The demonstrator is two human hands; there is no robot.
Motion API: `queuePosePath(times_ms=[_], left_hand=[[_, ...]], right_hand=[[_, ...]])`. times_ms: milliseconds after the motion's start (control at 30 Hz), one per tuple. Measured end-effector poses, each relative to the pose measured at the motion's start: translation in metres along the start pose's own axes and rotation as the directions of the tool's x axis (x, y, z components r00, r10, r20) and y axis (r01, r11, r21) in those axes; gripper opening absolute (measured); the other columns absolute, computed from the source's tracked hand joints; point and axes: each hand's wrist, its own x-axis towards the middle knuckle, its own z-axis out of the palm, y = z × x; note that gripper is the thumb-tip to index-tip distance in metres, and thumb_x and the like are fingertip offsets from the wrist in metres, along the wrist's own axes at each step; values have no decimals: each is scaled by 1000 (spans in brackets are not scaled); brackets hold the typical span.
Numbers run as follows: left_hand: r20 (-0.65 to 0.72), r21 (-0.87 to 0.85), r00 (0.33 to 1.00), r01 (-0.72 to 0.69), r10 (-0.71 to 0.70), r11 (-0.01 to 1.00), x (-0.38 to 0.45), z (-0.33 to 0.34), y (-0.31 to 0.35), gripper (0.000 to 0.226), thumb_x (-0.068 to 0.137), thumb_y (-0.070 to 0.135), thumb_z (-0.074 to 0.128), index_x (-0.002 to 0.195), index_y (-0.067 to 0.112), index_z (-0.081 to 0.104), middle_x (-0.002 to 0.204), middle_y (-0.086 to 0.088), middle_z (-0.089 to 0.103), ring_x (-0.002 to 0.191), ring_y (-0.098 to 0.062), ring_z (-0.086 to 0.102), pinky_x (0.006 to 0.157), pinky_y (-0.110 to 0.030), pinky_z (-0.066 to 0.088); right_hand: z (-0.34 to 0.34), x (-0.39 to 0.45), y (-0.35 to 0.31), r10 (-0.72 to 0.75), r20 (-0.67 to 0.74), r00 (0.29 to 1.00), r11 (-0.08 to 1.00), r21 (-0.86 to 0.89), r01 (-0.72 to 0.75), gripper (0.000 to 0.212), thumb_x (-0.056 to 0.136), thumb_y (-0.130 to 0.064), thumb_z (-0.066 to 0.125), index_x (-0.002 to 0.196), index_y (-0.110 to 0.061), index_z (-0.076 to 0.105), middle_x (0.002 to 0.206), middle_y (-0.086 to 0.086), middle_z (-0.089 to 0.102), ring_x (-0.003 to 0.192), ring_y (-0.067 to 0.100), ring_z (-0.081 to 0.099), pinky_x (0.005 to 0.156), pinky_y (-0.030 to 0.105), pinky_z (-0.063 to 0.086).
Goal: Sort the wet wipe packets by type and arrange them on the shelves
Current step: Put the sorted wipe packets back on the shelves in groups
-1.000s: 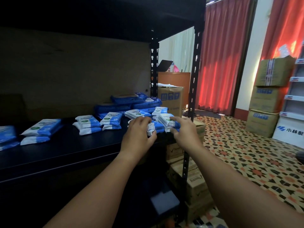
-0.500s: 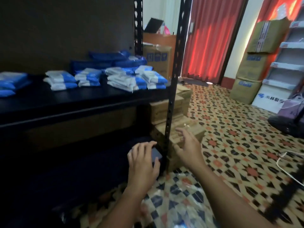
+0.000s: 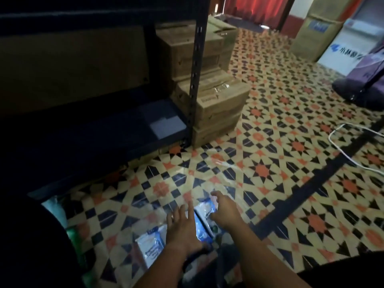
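Two blue-and-white wet wipe packets lie on the patterned floor near my feet. One packet (image 3: 151,246) lies to the left of my left hand (image 3: 182,229), whose fingers are spread and straight above the floor. The other packet (image 3: 204,215) lies between my hands; my right hand (image 3: 223,213) reaches over its right edge with fingers loosely bent, and I cannot tell whether it touches it. A green packet (image 3: 72,235) shows at the lower left edge. The black shelf's lowest board (image 3: 116,129) is dark and holds a grey sheet (image 3: 166,126).
Stacked cardboard boxes (image 3: 216,104) stand beside the shelf's black upright post (image 3: 196,69). A white cable (image 3: 342,150) loops on the floor at right. A purple bag (image 3: 365,84) and more boxes (image 3: 315,28) stand at the far right.
My view has dropped from the middle shelf to the floor. Both hands have moved down from the shelf's stacked packets to the packets lying on the floor.
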Motion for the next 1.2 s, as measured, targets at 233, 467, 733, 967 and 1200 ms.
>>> queuePosePath(times_ms=[233,467,733,967,1200], left_hand=[[-77,143,995,66,-55,987,7,25,14,132,76,60,74,156,7,-17,160,-17,11,147,-38,13,123,-51,5],[-106,101,994,42,-31,994,16,28,7,137,67,61,79,158,8,-9,153,-13,26,139,-33,28,122,-44,14],[-182,-3,983,-7,6,1000,19,20,6,137,63,70,76,158,10,-4,150,-11,26,138,-31,27,121,-44,15],[-284,-140,958,-82,40,987,21,-33,-1,143,62,59,81,155,22,-21,150,-7,14,140,-28,15,120,-42,22],[-502,-165,859,-207,98,964,-2,-131,-21,139,64,62,77,158,18,-17,137,-2,19,128,-23,21,113,-35,29]], right_hand=[[36,-8,29,7,33,999,977,-214,0,98,80,-36,70,156,-35,7,138,8,42,125,34,44,97,46,45],[51,1,36,-23,-27,999,943,-332,13,95,90,-43,65,158,-32,0,136,10,47,118,32,52,89,44,49],[53,5,25,17,-76,997,925,-378,-44,82,99,-25,53,160,-25,-3,145,14,41,128,33,41,99,47,46],[16,-3,-11,-100,-250,963,975,-220,44,71,92,-29,59,150,-25,19,132,8,48,120,29,43,94,41,47],[-29,-16,-90,-289,-456,842,955,-76,287,56,88,-34,67,135,-25,37,130,3,48,119,27,44,95,46,45]])
